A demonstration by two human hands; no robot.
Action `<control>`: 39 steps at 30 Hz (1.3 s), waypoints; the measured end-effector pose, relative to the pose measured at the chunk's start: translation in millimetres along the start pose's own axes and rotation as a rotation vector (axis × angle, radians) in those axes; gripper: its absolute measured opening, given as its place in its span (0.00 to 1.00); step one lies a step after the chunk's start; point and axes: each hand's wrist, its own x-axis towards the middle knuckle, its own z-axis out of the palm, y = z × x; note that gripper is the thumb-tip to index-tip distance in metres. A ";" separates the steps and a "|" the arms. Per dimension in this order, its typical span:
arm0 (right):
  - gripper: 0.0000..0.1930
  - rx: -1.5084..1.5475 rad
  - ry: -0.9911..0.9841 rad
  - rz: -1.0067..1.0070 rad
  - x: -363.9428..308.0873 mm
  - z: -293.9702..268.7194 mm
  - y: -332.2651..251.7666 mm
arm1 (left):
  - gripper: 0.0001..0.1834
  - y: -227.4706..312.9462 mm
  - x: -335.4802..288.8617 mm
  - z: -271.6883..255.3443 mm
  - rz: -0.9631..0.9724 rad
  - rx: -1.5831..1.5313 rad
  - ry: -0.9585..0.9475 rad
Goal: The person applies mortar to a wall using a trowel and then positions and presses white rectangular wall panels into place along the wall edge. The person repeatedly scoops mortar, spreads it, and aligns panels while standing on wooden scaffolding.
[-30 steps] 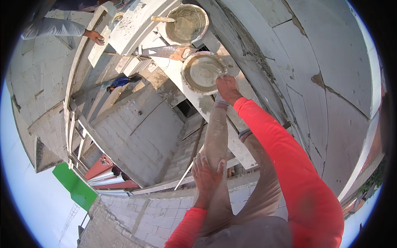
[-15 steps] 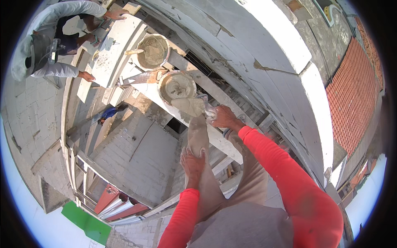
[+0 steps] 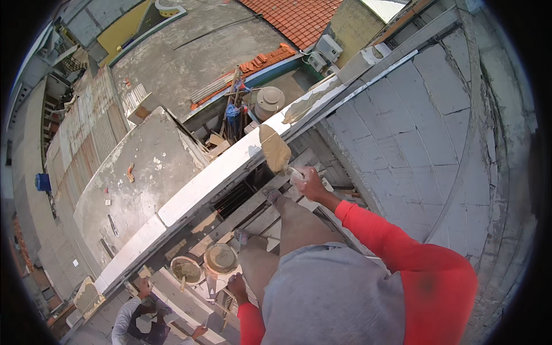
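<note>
My right hand point(image 3: 309, 183) is closed round the handle of a trowel. The trowel's blade point(image 3: 275, 148), covered in tan mortar, is over or against the white block wall's top point(image 3: 230, 163); whether it touches cannot be made out. More mortar point(image 3: 312, 102) lies farther along that top. Low in the view, beside my leg, my left hand point(image 3: 237, 286) hangs with its fingers loosely apart and nothing visible in it. Closest to it is a round bucket point(image 3: 221, 259) of mortar. A second mortar bucket point(image 3: 187, 270) has a wooden handle sticking out.
At the lower left a co-worker point(image 3: 135, 322) leans beside a long pale block point(image 3: 184, 299). Beneath my feet are planks and dark gaps point(image 3: 244, 195). Beyond the wall are a concrete roof, a water tank point(image 3: 269, 102) and orange tiles point(image 3: 287, 20). A grey block wall point(image 3: 402, 132) rises at the right.
My view has swung toward the wall. The loaded trowel has gone from above the bucket to the wall's top. My left hand has left my leg. Buckets and co-worker now appear lower left.
</note>
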 end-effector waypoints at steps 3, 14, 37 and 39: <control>0.14 0.667 0.209 0.318 50.7 -35.6 21.3 | 0.24 0.6 9.8 -42.5 -0.044 -0.070 -0.030; 0.10 1.826 0.453 0.379 194.1 -60.5 49.5 | 0.12 9.6 -9.2 -111.7 -0.350 -0.845 0.070; 0.16 -0.479 -1.083 -0.213 -95.2 458.8 38.6 | 0.44 42.6 -16.1 75.7 -0.779 -0.817 0.089; 0.15 -0.687 -1.238 -0.395 -112.5 525.9 89.8 | 0.48 60.5 -16.8 84.6 -0.893 -0.718 -0.020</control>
